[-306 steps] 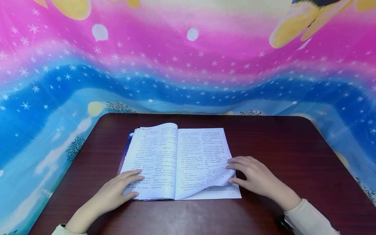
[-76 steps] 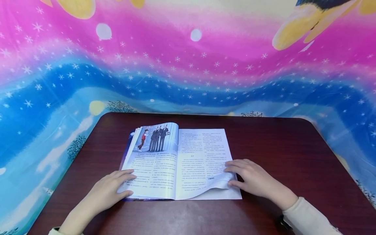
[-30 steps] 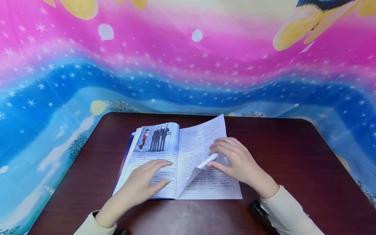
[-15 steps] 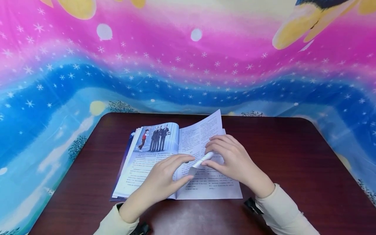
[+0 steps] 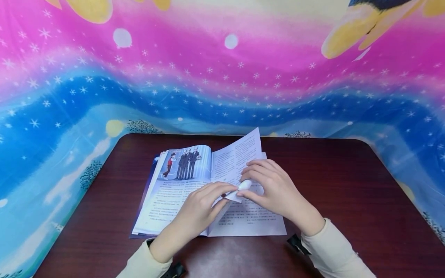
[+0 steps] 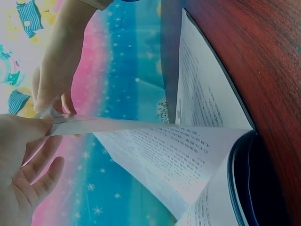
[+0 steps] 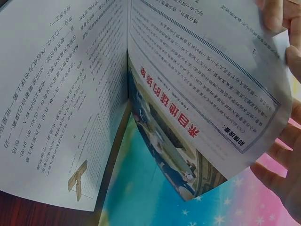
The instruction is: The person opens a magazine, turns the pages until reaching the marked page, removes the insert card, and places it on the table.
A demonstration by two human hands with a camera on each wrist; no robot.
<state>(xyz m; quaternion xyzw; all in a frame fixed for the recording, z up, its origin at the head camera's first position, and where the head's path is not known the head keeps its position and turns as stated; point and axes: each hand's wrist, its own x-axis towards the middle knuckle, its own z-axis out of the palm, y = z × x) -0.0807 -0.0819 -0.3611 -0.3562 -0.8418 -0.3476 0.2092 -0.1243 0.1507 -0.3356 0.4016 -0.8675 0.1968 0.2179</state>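
An open magazine [image 5: 163, 204] lies on the table, with a cartoon of people in suits at the top of its left page. One right-hand page [image 5: 247, 148] is lifted and curled, its far corner pointing up. My left hand [image 5: 194, 206] reaches over the magazine and pinches the near corner of that page between thumb and fingers. My right hand [image 5: 274, 189] holds the page's outer edge, the paper bulging between its thumb and fingers. In the right wrist view, the lifted page's underside [image 7: 202, 84] shows red heading characters and a picture.
The dark wooden table [image 5: 340, 185] extends around the magazine on all sides. Behind it hangs a colourful cloth [image 5: 194, 65] with snowflakes. A black strap [image 5: 298, 244] shows at the right sleeve [image 5: 333, 247].
My left hand has left the left page, moved right and taken the lifted page's corner. My right hand has brought the page up and leftward. Earlier, another spread was showing.
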